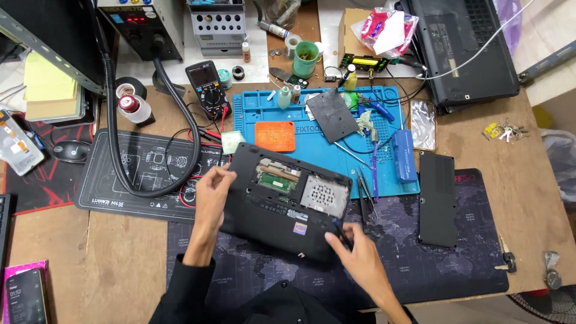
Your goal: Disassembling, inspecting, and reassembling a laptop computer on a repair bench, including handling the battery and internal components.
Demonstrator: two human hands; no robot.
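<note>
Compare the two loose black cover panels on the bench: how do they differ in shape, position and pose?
The square black panel lies tilted on the blue work mat; the long black panel lies straight on the dark desk mat. The square one is broad, the long one narrow. Neither hand touches them. Both are flat, black and detached.

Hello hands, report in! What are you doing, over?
Left hand steadies the upturned laptop at its left edge. Right hand holds a small dark tool at its front corner. Black cover panel lies alongside.
</note>
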